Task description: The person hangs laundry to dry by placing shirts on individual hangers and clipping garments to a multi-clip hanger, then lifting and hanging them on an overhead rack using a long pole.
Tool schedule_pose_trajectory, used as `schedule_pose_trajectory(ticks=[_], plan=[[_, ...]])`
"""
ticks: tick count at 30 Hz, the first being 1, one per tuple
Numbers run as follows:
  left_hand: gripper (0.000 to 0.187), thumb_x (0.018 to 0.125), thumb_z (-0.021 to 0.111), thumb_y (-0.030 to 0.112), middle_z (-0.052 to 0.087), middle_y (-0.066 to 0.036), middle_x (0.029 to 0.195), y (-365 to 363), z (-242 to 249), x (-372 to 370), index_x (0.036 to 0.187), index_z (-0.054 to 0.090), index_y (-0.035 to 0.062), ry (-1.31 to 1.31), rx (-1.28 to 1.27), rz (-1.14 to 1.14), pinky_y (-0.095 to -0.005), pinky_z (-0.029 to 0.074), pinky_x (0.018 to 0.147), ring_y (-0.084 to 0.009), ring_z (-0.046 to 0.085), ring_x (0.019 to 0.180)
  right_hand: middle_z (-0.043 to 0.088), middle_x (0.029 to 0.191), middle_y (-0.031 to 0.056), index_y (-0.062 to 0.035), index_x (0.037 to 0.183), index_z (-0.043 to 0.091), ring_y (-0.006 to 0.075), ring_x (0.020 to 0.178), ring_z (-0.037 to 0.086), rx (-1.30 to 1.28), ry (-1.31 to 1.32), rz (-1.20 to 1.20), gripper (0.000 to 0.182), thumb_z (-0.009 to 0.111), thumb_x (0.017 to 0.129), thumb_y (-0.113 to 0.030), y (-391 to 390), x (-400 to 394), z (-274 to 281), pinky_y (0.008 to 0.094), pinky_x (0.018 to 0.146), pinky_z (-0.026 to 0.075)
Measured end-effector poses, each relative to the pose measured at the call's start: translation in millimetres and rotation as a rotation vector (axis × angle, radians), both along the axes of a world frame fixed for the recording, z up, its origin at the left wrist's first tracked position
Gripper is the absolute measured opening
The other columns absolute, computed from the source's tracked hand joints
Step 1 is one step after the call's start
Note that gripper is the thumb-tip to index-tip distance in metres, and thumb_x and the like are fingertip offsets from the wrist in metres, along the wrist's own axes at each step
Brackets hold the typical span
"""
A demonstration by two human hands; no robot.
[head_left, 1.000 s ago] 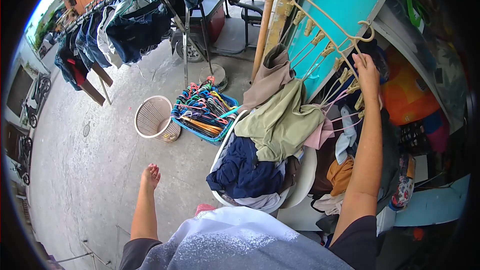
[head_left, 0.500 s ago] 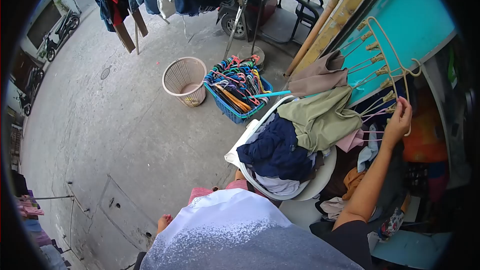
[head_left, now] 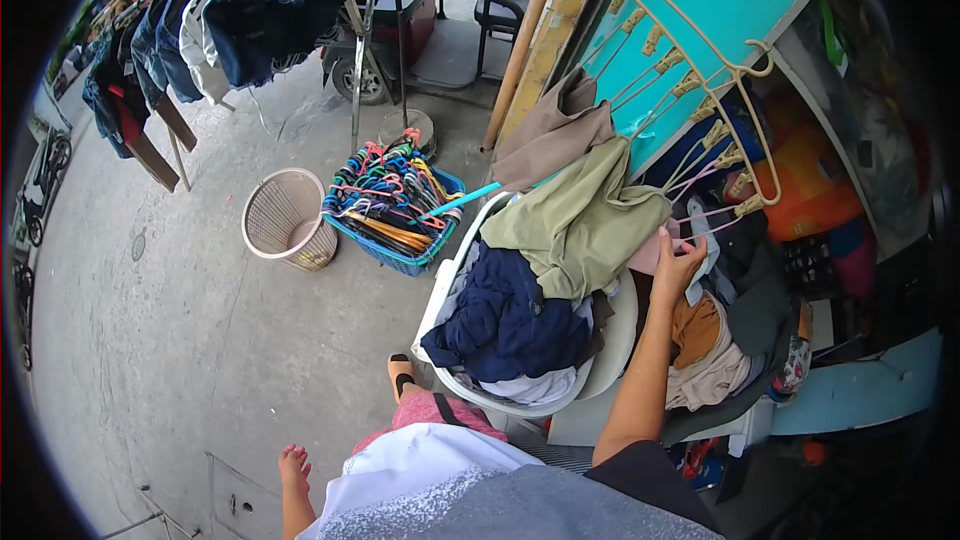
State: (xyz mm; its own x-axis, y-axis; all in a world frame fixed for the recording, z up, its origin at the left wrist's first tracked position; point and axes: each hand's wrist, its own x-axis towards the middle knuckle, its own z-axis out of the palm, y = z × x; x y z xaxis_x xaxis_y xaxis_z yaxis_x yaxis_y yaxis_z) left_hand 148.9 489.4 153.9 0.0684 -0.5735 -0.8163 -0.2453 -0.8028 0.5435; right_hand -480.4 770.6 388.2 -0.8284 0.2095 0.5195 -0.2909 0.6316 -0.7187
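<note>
White-to-grey speckled shirt front (head_left: 430, 485); dark sleeve (head_left: 650, 485); pinkish-red shorts (head_left: 420, 412); black-strapped sandal (head_left: 403, 380).

The hanger (head_left: 737, 71) is tan, one cloth (head_left: 645, 255) pink.

One camera, worn on the head of the person I'm watching. Faces forward, tipped steeply down. White tub (head_left: 443, 290) near mid-view, close in. Shirt (head_left: 450, 500) on the near side of the tub, nearest the lens. Left hand (head_left: 295, 465) left of tub, right hand (head_left: 677, 268) right. Hanging clothes (head_left: 275, 25) far beyond tub, to its left. Wide view; round, dark border.
</note>
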Motion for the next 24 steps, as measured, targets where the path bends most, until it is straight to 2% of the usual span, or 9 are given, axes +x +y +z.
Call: schedule_pose_trajectory(ticks=[2, 5, 6, 10, 12, 14, 18, 21, 24], plan=[[0.034, 0.079, 0.047, 0.017, 0.055, -0.003, 0.099, -34, 3, -46, 0.113, 0.043, 0.0129, 0.033, -0.112, -0.063, -0.0339, 0.039, 0.073, -0.0148, 0.051, 0.093, 0.046, 0.108, 0.0197, 0.0008, 0.125, 0.028, 0.0297, 0.079, 0.053, -0.087, -0.119, -0.092, 0.079, 0.069, 0.067, -0.035, -5, -10, -6, 0.0288, 0.069, 0.044], [0.033, 0.078, 0.049, 0.017, 0.057, -0.002, 0.096, -79, -3, -121, 0.111, 0.044, 0.0128, 0.223, -0.109, -0.167, -0.0330, 0.040, 0.073, -0.0150, 0.052, 0.090, 0.046, 0.114, 0.0172, -0.0002, 0.129, 0.020, 0.0244, 0.086, 0.055, -0.076, -0.503, -0.037, 0.093, 0.071, 0.062, -0.041, -10, -8, -43, 0.0275, 0.041, 0.043], [0.033, 0.078, 0.049, 0.017, 0.057, -0.002, 0.096, -92, -6, -147, 0.111, 0.044, 0.0128, 0.235, -0.118, -0.202, -0.0330, 0.040, 0.073, -0.0150, 0.052, 0.090, 0.046, 0.114, 0.0172, -0.0002, 0.129, 0.020, 0.0244, 0.086, 0.055, -0.096, -0.491, -0.067, 0.093, 0.071, 0.062, -0.041, -16, -7, -43, 0.0275, 0.041, 0.043], [0.030, 0.079, 0.048, 0.016, 0.058, -0.003, 0.094, -122, -3, -224, 0.108, 0.045, 0.0124, 0.275, -0.009, -0.531, -0.0311, 0.042, 0.071, -0.0151, 0.053, 0.089, 0.052, 0.104, 0.0085, -0.0038, 0.127, 0.026, 0.0151, 0.076, 0.055, -0.439, -0.424, 0.359, 0.072, 0.062, 0.072, -0.035, -55, 5, -36, 0.0215, 0.038, 0.039], [0.029, 0.079, 0.048, 0.015, 0.058, -0.004, 0.094, -140, 3, -252, 0.107, 0.045, 0.0122, 0.310, 0.022, -0.650, -0.0307, 0.042, 0.070, -0.0151, 0.054, 0.089, 0.053, 0.099, 0.0064, -0.0036, 0.119, 0.037, 0.0127, 0.075, 0.053, -0.518, -0.705, 0.486, 0.052, 0.055, 0.078, -0.030, -79, -3, -10, 0.0215, 0.042, 0.041], [0.029, 0.078, 0.048, 0.014, 0.058, -0.004, 0.093, -154, 2, -271, 0.107, 0.045, 0.0116, 0.324, 0.045, -0.771, -0.0302, 0.043, 0.069, -0.0148, 0.054, 0.090, 0.053, 0.099, 0.0054, -0.0048, 0.110, 0.045, 0.0131, 0.080, 0.052, -0.410, -0.686, 0.511, 0.039, 0.051, 0.081, -0.029, -111, -18, 1, 0.0235, 0.054, 0.043], [0.030, 0.078, 0.046, 0.013, 0.059, -0.004, 0.092, -182, -4, -292, 0.108, 0.044, 0.0104, 0.310, 0.021, -0.785, -0.0303, 0.043, 0.068, -0.0143, 0.055, 0.087, 0.053, 0.101, 0.0016, -0.0086, 0.108, 0.048, 0.0138, 0.092, 0.048, -0.501, -0.705, 0.598, 0.035, 0.051, 0.081, -0.030, -175, -49, 25, 0.0317, 0.076, 0.038], [0.030, 0.078, 0.046, 0.013, 0.059, -0.005, 0.092, -204, -7, -302, 0.108, 0.044, 0.0100, 0.258, 0.071, -0.859, -0.0305, 0.043, 0.068, -0.0148, 0.055, 0.086, 0.050, 0.109, -0.0002, -0.0145, 0.109, 0.048, 0.0148, 0.099, 0.045, -0.757, -0.693, 0.660, 0.033, 0.055, 0.080, -0.029, -207, -85, 10, 0.0358, 0.080, 0.036], [0.029, 0.079, 0.047, 0.014, 0.059, -0.006, 0.093, -236, -20, -306, 0.108, 0.044, 0.0096, 0.267, 0.108, -0.957, -0.0312, 0.043, 0.066, -0.0162, 0.056, 0.086, 0.047, 0.113, -0.0005, -0.0166, 0.112, 0.045, 0.0177, 0.101, 0.045, -0.936, -0.570, 0.347, 0.036, 0.056, 0.079, -0.025, -219, -110, -9, 0.0382, 0.081, 0.035]])
